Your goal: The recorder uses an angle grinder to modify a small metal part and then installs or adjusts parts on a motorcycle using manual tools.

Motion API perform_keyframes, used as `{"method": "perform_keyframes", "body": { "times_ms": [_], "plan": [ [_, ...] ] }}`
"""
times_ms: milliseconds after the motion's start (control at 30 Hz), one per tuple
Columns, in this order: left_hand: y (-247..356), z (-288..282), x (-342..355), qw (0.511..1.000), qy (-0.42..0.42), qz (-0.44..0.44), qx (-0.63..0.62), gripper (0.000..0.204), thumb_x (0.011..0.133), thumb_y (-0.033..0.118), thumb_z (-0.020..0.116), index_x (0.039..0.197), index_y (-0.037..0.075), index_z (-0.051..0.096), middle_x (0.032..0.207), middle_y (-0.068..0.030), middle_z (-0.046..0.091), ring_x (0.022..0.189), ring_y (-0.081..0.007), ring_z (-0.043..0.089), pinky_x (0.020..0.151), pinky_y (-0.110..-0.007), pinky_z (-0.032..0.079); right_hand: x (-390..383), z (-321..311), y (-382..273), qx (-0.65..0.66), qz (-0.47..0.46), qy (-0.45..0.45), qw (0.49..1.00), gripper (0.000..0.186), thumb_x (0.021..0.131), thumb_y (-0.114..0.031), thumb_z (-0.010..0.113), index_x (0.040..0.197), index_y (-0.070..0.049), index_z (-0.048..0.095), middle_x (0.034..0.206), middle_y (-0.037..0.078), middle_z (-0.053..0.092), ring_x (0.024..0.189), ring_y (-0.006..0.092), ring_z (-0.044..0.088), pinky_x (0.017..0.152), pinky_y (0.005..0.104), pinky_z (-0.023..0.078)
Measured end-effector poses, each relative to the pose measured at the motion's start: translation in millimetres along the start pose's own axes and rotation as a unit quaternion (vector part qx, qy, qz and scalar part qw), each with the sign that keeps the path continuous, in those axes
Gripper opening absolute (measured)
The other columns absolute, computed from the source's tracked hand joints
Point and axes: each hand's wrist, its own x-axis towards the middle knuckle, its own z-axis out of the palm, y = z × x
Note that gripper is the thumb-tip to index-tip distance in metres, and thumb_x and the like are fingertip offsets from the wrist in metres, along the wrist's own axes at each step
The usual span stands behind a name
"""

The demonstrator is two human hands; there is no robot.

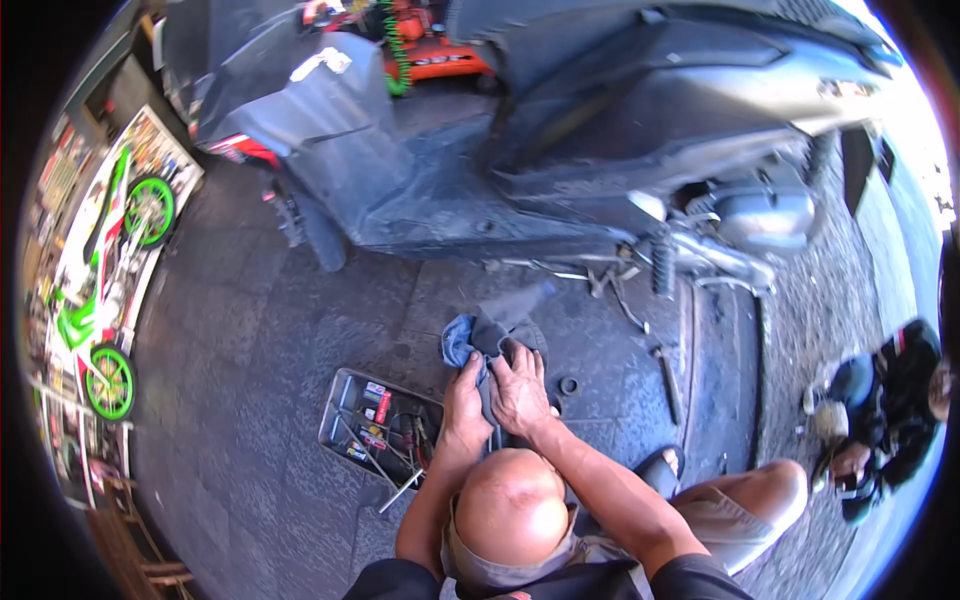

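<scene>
My left hand (465, 402) and my right hand (522, 386) are close together low over the floor, both closed on a rag. The rag has a bunched blue part (457, 340) by my left fingers and a grey part (508, 314) sticking out beyond my fingertips. My hands and the cloth hide whatever may be inside it. Just behind the rag shows the edge of a dark, rounded thing (538, 345), mostly covered. A small dark ring (569, 385) lies on the floor to the right of my right hand.
A dark scooter (440, 215) stands across the far side. Left of my hands sits a tray (328, 408) of tools and small boxes. A hammer (669, 385) lies to the right. Another person (895, 410) is at far right; a green-wheeled motorbike display (110, 380) stands left.
</scene>
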Motion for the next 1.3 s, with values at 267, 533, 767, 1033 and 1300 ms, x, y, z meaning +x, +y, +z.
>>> {"method": "perform_keyframes", "body": {
  "times_ms": [267,533,767,1033,1300],
  "plan": [
    [-44,16,-17,0.952,-0.049,-0.303,-0.021,0.047,0.102,0.034,0.042,0.142,0.009,0.046,0.14,-0.0132,0.052,0.125,-0.0255,0.053,0.109,-0.042,0.04,-40,-45,23,-0.014,0.14,-0.04,0.989,0.079,0.081,-0.023,0.063,0.15,-0.006,0.031,0.136,0.028,0.047,0.109,0.0444,0.059,0.085,0.0523,0.054],
    [-64,-32,-4,0.947,0.077,-0.258,0.173,0.033,0.099,0.026,0.054,0.116,0.0,0.064,0.115,-0.0145,0.067,0.102,-0.022,0.065,0.094,-0.035,0.051,-65,-21,45,0.062,0.174,-0.21,0.96,0.041,0.091,-0.018,0.047,0.12,0.01,0.048,0.116,0.036,0.058,0.107,0.0465,0.062,0.099,0.0512,0.044],
    [-37,-45,1,0.914,0.208,-0.054,0.343,0.034,0.094,0.024,0.063,0.116,-0.002,0.061,0.101,-0.0143,0.067,0.088,-0.0222,0.065,0.082,-0.038,0.053,-79,-25,21,0.158,0.096,-0.136,0.973,0.06,0.089,-0.017,0.054,0.14,0.01,0.038,0.121,0.037,0.056,0.108,0.0504,0.059,0.097,0.0488,0.046],
    [-55,40,-10,0.94,0.057,-0.168,0.291,0.045,0.099,0.036,0.054,0.121,-0.003,0.059,0.112,-0.0132,0.066,0.098,-0.0237,0.065,0.09,-0.037,0.052,-77,-44,56,0.334,0.224,-0.143,0.904,0.052,0.094,-0.048,0.06,0.088,0.003,0.069,0.074,0.02,0.068,0.07,0.0256,0.067,0.069,0.0423,0.052],
    [-70,25,2,0.923,0.134,-0.029,0.361,0.036,0.096,0.027,0.062,0.121,0.0,0.06,0.111,-0.0111,0.066,0.096,-0.0236,0.065,0.085,-0.036,0.053,-89,-23,41,0.272,0.271,-0.002,0.923,0.04,0.097,-0.035,0.057,0.089,0.004,0.061,0.08,0.03,0.064,0.077,0.0503,0.062,0.071,0.0537,0.048]
  ]
}}
